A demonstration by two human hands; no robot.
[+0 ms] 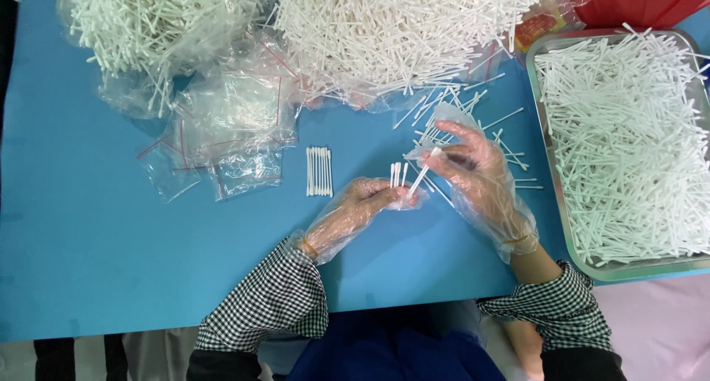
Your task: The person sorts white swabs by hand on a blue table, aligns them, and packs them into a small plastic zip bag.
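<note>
Swabs mid-frame: we judge counting underway. Our left hand point(367, 197) pinches a small bunch point(397, 175) upright; our right hand point(473, 166) grips one swab point(424, 171), tipped toward the bunch, needing careful alignment. A counted row point(319, 172) lies left.

**A:** Lighting here is pretty bright and even — looks like soft overhead light, no hard shadows on the matte blue tabletop point(96, 226), just faint soft ones under the person's forearms.

**B:** Yeah, and the big heaps of white cotton swabs point(399, 26) up top are nearly blown out, hard to pick single sticks apart. Some glare on the crumpled clear plastic bags with red strips point(229, 129) too.

**A:** The thin transparent glove on the right hand point(481, 177) catches a bit of sheen. Rim of the shiny metal tray point(551, 166) glints as well.

**B:** Focus is decent in the middle — corners go softer, slight wide-angle bend at the edges.
</note>
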